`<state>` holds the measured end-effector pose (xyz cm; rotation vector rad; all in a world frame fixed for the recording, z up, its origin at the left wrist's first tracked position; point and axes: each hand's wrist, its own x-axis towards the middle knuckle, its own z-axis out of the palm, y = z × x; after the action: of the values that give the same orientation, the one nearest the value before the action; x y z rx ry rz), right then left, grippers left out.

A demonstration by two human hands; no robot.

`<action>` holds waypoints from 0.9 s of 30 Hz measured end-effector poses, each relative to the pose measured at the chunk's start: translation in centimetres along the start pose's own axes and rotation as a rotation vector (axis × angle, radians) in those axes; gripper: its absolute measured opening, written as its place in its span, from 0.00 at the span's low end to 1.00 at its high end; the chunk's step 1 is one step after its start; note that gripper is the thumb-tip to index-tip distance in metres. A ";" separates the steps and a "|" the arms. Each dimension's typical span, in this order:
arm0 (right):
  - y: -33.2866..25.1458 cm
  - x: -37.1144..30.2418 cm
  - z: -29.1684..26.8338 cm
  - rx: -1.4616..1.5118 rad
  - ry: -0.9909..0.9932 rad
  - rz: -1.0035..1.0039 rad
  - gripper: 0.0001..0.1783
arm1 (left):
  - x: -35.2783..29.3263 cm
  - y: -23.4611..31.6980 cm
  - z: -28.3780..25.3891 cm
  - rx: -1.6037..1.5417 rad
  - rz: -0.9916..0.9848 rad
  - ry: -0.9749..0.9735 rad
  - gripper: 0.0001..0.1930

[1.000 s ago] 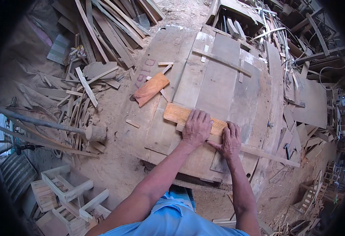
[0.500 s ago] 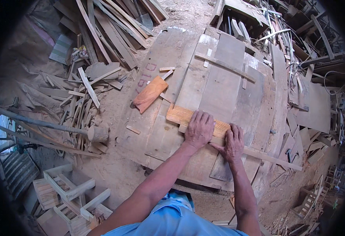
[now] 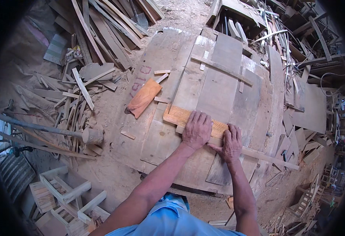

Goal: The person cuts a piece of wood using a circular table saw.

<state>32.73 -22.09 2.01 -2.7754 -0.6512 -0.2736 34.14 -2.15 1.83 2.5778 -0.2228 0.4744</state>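
Observation:
A yellowish-orange wooden board [image 3: 177,114] lies across the near middle of a low worktop of planks [image 3: 215,78]. My left hand [image 3: 197,131] is curled over the middle of the board, its fingers over the far edge. At the board's right end, my right hand [image 3: 230,144] grips with its fingers on top and the thumb pointing left along the near side. Along the near edge runs a long thin wooden strip [image 3: 269,157], reaching out to the right past my right hand. The board's underside and part of its right end are hidden.
A reddish-orange wood block [image 3: 144,98] lies on the worktop's left side, beside small offcuts. Another batten [image 3: 221,70] crosses the far planks. Scrap wood piles [image 3: 101,29] stand at the far left, with a log-headed mallet [image 3: 92,135] and wooden frames [image 3: 68,192] at the near left.
The whole view has shifted slightly, so everything sits a little further left. Both hands keep the same hold on the board, with no clear movement along it.

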 end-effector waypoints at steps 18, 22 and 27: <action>2.2 4.1 1.2 0.017 0.070 0.028 0.48 | 4.5 -1.5 2.1 -0.018 0.018 0.035 0.10; 1.3 3.4 0.8 0.108 0.044 0.153 0.53 | 2.9 -1.4 1.4 -0.045 0.055 0.112 0.11; -2.1 -4.4 -0.8 0.023 -0.100 0.131 0.60 | -5.6 0.2 -1.2 -0.049 0.043 -0.035 0.14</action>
<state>27.79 -22.27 2.12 -2.8093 -0.4885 -0.0995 28.59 -1.38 0.83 2.5390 -0.2987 0.4339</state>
